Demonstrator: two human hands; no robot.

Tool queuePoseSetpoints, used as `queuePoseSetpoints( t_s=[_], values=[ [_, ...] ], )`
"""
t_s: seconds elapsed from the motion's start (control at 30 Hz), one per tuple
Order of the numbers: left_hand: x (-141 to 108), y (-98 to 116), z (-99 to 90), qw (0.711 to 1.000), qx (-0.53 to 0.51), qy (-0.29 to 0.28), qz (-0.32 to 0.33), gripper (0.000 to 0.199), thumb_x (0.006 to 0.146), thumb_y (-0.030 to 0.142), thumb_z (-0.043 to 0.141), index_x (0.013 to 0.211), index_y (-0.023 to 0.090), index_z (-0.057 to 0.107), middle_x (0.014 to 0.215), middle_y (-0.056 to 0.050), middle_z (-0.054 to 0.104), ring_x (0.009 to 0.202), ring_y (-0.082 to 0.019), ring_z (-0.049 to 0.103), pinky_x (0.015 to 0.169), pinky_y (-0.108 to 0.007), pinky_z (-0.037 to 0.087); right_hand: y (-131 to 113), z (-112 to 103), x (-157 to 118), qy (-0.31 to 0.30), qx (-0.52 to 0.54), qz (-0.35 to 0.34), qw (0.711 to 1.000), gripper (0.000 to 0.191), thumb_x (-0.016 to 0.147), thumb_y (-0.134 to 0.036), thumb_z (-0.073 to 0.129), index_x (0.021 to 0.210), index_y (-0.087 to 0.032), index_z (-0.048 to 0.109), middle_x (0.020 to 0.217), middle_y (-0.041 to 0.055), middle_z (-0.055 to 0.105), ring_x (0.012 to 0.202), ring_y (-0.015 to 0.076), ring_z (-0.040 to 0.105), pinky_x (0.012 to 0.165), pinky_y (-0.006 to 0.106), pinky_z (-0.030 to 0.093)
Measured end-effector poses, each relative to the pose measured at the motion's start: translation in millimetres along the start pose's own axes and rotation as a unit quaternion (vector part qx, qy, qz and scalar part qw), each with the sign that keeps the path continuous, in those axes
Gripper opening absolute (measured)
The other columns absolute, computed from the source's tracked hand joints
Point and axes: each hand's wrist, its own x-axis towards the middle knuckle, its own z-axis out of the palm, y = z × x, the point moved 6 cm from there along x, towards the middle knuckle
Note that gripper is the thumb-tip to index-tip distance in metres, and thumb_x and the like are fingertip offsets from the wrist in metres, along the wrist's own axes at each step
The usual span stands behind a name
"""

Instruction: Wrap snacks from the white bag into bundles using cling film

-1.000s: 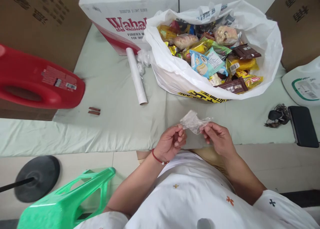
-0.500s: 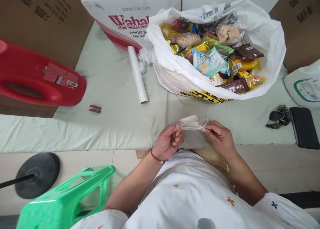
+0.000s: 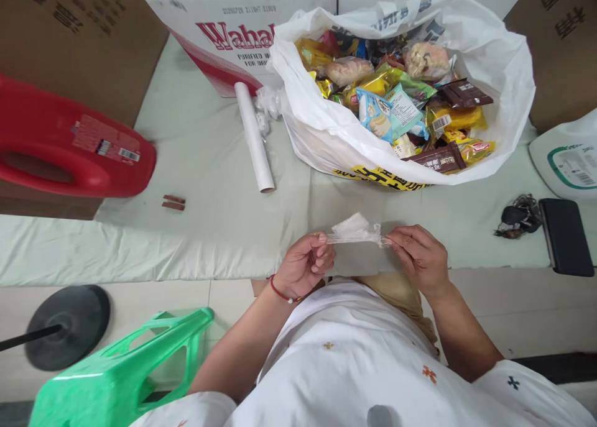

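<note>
A crumpled clear plastic wrapper [image 3: 355, 228] is stretched between my two hands above the table's front edge. My left hand [image 3: 308, 260], with a red string bracelet at its wrist, pinches the wrapper's left end. The right end is pinched by the fingertips of my right hand [image 3: 420, 253]. Beyond them stands a white plastic bag [image 3: 317, 128] full of wrapped snacks [image 3: 396, 113]. To its left lie a white paper roll [image 3: 254, 138] and some crumpled clear plastic [image 3: 269, 104].
A red jug [image 3: 69, 141] and two small brown strips [image 3: 173, 202] are on the left. Keys [image 3: 518, 217], a black phone [image 3: 566, 237] and a white jug [image 3: 566, 153] are on the right. A carton [image 3: 233, 35] stands behind; a green stool [image 3: 93, 377] is below left.
My hands have moved slightly apart, pulling the wrapper longer and tauter between them. The view has shifted slightly.
</note>
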Motion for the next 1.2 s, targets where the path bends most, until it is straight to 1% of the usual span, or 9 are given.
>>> queuePoseSetpoints(
  t_s=[0.2,0.33,0.47,0.6,0.77,0.83,0.93,1.07,1.2],
  values=[
    [-5.0,8.1,2.7,0.995,0.045,0.026,0.081,0.039,0.072,0.028,0.084,0.053,0.015,0.052,0.079,-0.005,0.067,0.071,-0.011,0.060,0.055,-0.018,0.047,-1.6,-3.7,-5.3,0.026,-0.032,-0.005,0.999,0.018,0.099,-0.022,0.065,0.104,-0.029,0.081,0.094,0.0061,0.078,0.078,0.0193,0.067,0.071,0.035,0.055],
    [-6.5,6.9,2.3,0.998,0.022,0.012,0.063,0.041,0.073,0.029,0.084,0.053,0.016,0.050,0.107,-0.009,0.073,0.104,-0.025,0.070,0.085,-0.040,0.064,-6.7,2.9,-10.6,-0.013,-0.004,-0.039,0.999,0.023,0.097,-0.017,0.065,0.110,-0.030,0.080,0.098,0.0061,0.079,0.081,0.0201,0.067,0.071,0.035,0.055],
    [-7.8,13.9,-2.1,0.994,0.021,0.033,0.102,0.045,0.068,0.027,0.086,0.050,0.016,0.046,0.099,-0.007,0.075,0.092,-0.023,0.073,0.087,-0.044,0.065,1.1,3.1,-12.7,-0.086,0.101,0.010,0.991,0.033,0.100,-0.016,0.055,0.120,-0.031,0.077,0.111,0.0064,0.077,0.095,0.0214,0.070,0.081,0.039,0.059],
    [-9.6,17.9,5.5,0.985,0.073,0.064,0.140,0.043,0.067,0.027,0.086,0.049,0.016,0.049,0.104,-0.010,0.080,0.089,-0.021,0.073,0.081,-0.035,0.063,5.2,-16.8,-7.5,-0.021,0.166,0.118,0.979,0.023,0.104,-0.026,0.057,0.119,-0.031,0.074,0.111,0.0067,0.071,0.093,0.0204,0.067,0.079,0.036,0.058],
    [-8.9,13.0,19.2,0.969,0.137,0.104,0.179,0.033,0.071,0.027,0.079,0.051,0.018,0.055,0.101,-0.009,0.082,0.092,-0.022,0.073,0.087,-0.035,0.060,-39.8,1.7,3.2,-0.052,0.038,0.018,0.998,0.069,0.084,-0.057,0.083,0.142,-0.027,0.060,0.126,0.0147,0.067,0.112,0.0321,0.063,0.095,0.049,0.056],
    [-8.1,11.3,21.1,0.964,0.153,0.105,0.190,0.032,0.073,0.028,0.078,0.052,0.018,0.056,0.096,-0.008,0.081,0.088,-0.021,0.073,0.088,-0.036,0.059,-47.5,10.2,4.3,-0.034,-0.002,0.009,0.999,0.053,0.090,-0.049,0.079,0.136,-0.027,0.063,0.119,0.0135,0.070,0.108,0.0314,0.063,0.093,0.049,0.056],
    [-7.5,11.9,18.9,0.965,0.158,0.095,0.184,0.032,0.074,0.029,0.078,0.053,0.019,0.055,0.091,-0.007,0.080,0.086,-0.022,0.075,0.087,-0.036,0.057,-33.2,12.0,3.7,-0.003,0.040,0.113,0.993,0.015,0.101,-0.036,0.065,0.109,-0.026,0.072,0.097,0.0072,0.073,0.089,0.0237,0.064,0.081,0.039,0.054],
    [-4.8,11.9,12.7,0.976,0.137,0.083,0.150,0.038,0.074,0.035,0.083,0.057,0.019,0.053,0.091,-0.009,0.081,0.081,-0.023,0.077,0.085,-0.037,0.059,-2.9,18.2,-4.5,-0.010,0.264,0.325,0.908,0.026,0.094,-0.049,0.073,0.094,-0.024,0.072,0.083,0.0014,0.071,0.073,0.0161,0.060,0.068,0.029,0.050],
    [0.0,3.4,14.8,0.980,0.077,0.073,0.168,0.047,0.077,0.057,0.087,0.079,0.021,0.056,0.091,-0.007,0.081,0.077,-0.021,0.077,0.084,-0.036,0.058,3.0,26.0,-10.0,0.036,0.350,0.390,0.851,0.031,0.086,-0.052,0.081,0.091,-0.023,0.072,0.079,-0.0006,0.067,0.068,0.0132,0.054,0.065,0.026,0.047]
  ],
)
